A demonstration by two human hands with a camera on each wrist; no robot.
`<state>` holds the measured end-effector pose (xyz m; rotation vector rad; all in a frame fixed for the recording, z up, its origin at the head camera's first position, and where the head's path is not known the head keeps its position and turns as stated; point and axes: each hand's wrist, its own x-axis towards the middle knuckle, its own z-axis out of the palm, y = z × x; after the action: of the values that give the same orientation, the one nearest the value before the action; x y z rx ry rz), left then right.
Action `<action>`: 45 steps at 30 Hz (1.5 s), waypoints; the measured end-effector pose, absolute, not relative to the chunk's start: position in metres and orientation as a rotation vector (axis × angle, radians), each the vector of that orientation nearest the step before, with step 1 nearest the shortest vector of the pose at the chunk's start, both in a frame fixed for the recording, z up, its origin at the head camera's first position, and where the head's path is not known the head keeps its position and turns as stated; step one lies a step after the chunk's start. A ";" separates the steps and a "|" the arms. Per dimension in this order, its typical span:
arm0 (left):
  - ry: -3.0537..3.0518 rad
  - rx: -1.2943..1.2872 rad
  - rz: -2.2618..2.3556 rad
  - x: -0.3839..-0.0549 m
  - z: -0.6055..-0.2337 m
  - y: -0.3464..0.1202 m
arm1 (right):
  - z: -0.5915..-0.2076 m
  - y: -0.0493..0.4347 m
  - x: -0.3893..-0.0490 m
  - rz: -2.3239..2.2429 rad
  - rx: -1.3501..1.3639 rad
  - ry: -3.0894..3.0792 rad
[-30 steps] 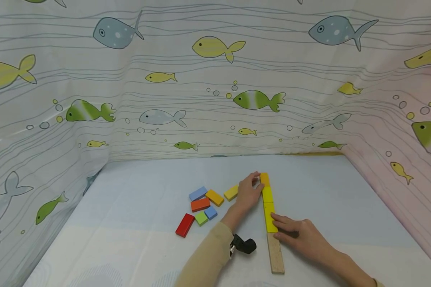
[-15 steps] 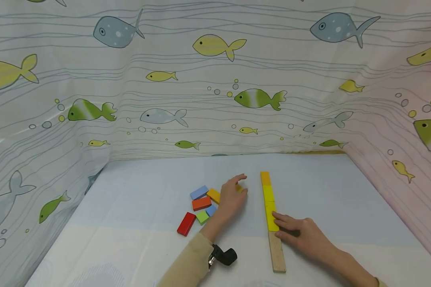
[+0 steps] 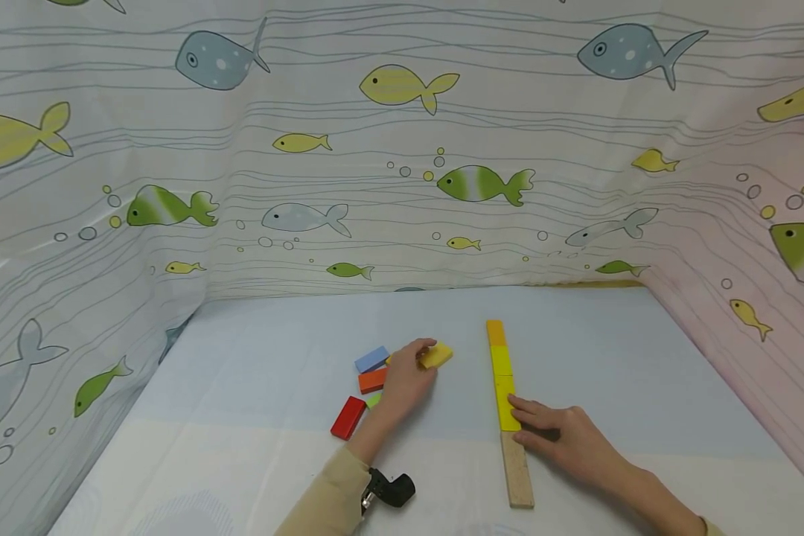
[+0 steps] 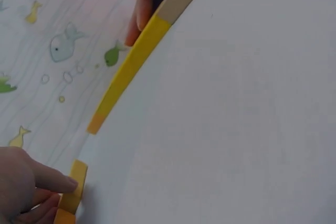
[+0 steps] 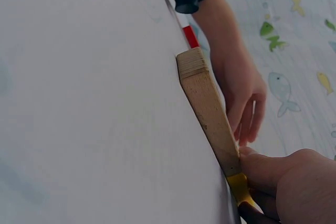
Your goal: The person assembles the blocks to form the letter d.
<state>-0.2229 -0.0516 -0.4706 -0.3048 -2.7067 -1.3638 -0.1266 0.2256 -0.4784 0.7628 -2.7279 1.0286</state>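
In the head view my left hand (image 3: 407, 378) pinches a light yellow block (image 3: 437, 357) at the right end of a loose group of blocks. The thumb lies against that block in the left wrist view. My right hand (image 3: 569, 439) rests beside a straight row of blocks, its fingertips touching the row's right side near the joint between a yellow block (image 3: 507, 406) and a bare wooden block (image 3: 517, 473). Farther along the row come another yellow block (image 3: 501, 360) and an orange-yellow block (image 3: 495, 333) at the far end. The right fingers are fairly straight and curl round nothing.
Left of my left hand lie a blue block (image 3: 371, 359), an orange-red block (image 3: 371, 381), a red block (image 3: 348, 418) and a partly hidden green block (image 3: 374, 400). A fish-printed curtain (image 3: 402, 186) surrounds the white table (image 3: 241, 387) at the back and sides.
My left hand has left the far end of the row, moved left and taken hold of the light yellow block. The right hand and the row have stayed in place.
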 end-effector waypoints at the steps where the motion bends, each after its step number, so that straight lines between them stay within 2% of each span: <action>1: -2.709 -0.312 -1.363 -0.222 -0.470 -0.053 | -0.478 0.225 -0.127 1.030 0.772 -2.721; 22: -2.740 -0.461 -1.338 -0.209 -0.467 -0.079 | -0.479 0.227 -0.128 1.031 0.821 -2.672; 45: -2.736 -0.486 -1.321 -0.209 -0.468 -0.083 | -0.477 0.225 -0.125 1.016 0.751 -2.722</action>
<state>-0.2094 -0.0834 -0.4678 -0.4862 -2.7364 -1.3208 -0.1254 0.2248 -0.4773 0.7514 -2.7223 1.0158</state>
